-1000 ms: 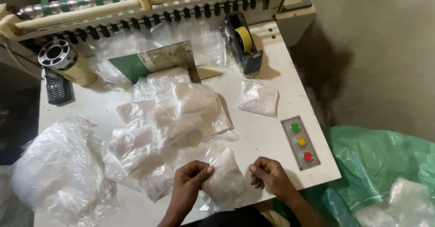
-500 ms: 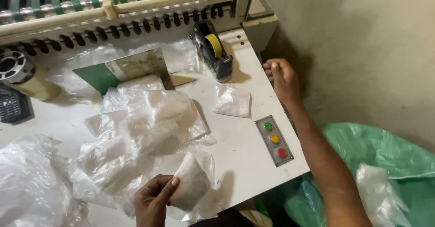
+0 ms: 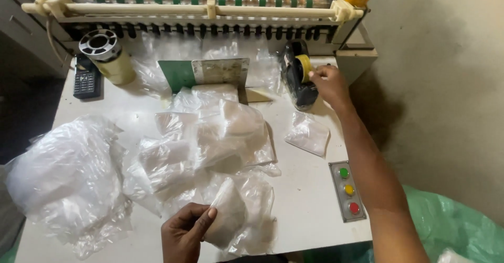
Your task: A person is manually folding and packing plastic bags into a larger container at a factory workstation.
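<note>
The right hand [image 3: 326,82] has moved up from the table edge to the tape holder [image 3: 298,81], fingers pinching at its yellow roll, while the left hand [image 3: 184,235], far below the holder, still grips a folded clear plastic bag [image 3: 226,218], ready for taping.

The left hand [image 3: 185,232] is cut off at the wrist by the bottom edge. The right hand [image 3: 328,84] covers part of the tape dispenser [image 3: 297,82], hiding its fingertips' grip. The green bag [image 3: 451,231] runs off frame. The phone [image 3: 85,79] keys are too small to read.
</note>
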